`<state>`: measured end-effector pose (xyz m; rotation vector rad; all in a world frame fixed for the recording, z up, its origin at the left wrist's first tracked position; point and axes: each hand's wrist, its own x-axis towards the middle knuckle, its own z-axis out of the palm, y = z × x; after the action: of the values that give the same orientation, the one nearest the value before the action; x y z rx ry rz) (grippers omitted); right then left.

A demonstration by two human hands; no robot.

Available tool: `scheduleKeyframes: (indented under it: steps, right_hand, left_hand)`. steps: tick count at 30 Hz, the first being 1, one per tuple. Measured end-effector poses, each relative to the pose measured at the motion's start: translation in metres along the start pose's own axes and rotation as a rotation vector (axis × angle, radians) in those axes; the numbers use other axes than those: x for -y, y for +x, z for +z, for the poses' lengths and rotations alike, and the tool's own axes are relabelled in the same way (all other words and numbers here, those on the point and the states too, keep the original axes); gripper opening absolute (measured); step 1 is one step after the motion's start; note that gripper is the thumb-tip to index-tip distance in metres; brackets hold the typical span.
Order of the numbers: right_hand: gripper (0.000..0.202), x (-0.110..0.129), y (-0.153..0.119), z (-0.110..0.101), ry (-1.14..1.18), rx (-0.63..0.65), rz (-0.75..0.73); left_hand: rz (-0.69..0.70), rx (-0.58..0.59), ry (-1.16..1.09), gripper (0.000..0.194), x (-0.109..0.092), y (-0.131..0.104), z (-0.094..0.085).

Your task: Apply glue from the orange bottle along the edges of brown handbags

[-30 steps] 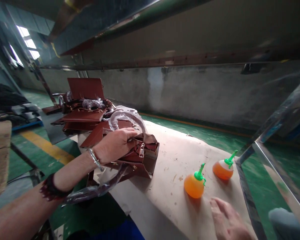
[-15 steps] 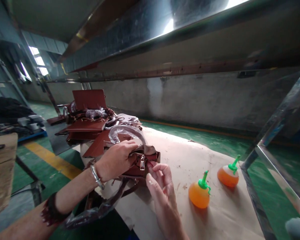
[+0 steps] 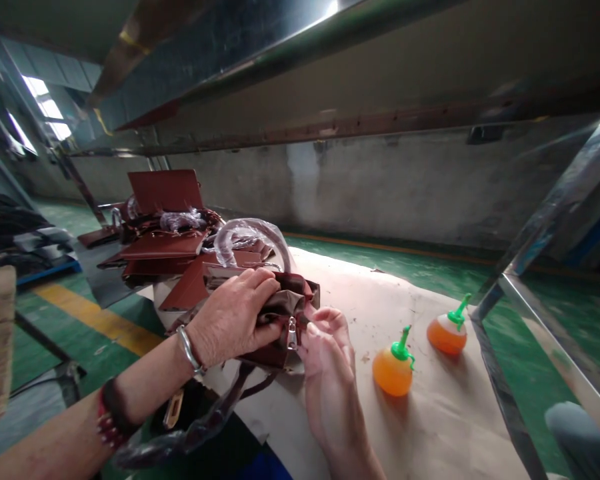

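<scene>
A reddish-brown handbag (image 3: 273, 355) lies on the paper-covered table, its handles wrapped in clear plastic. My left hand (image 3: 237, 317), with a silver bangle on the wrist, grips the bag's opening, thumb on the grey-brown lining (image 3: 285, 303). A silver zipper pull (image 3: 292, 333) hangs between my two hands. At the bag's right end, my right hand (image 3: 330, 367) pinches the edge near the zipper between thumb and fingers. The fingertips partly cover what is pinched there.
Two squeeze bottles of orange liquid (image 3: 392, 375) (image 3: 447, 335) with green caps stand at the right. More brown bag parts (image 3: 163, 245) are piled at the back left. A metal shelf (image 3: 280, 73) hangs low overhead, and a metal frame leg (image 3: 530, 227) rises at the right.
The camera view has shifted slightly. My left thumb has moved onto the lining and the bag's opening shows wider. My right fingers have closed in at the bag's end.
</scene>
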<state>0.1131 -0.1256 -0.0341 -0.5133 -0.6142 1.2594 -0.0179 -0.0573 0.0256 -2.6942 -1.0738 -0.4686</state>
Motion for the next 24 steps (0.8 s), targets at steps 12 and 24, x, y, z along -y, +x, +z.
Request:
scheduleKeyframes:
  steps: [12,24]
  right_hand:
    - [0.012,0.004,0.0,0.005,-0.248,0.031,-0.063]
    - [0.043,0.03,-0.051,-0.124,-1.129,-0.615,-0.189]
  left_hand:
    - [-0.145,-0.033,0.237,0.021,-0.013,0.001,0.003]
    - [-0.076,-0.067,0.191,0.014,-0.001,0.008,0.006]
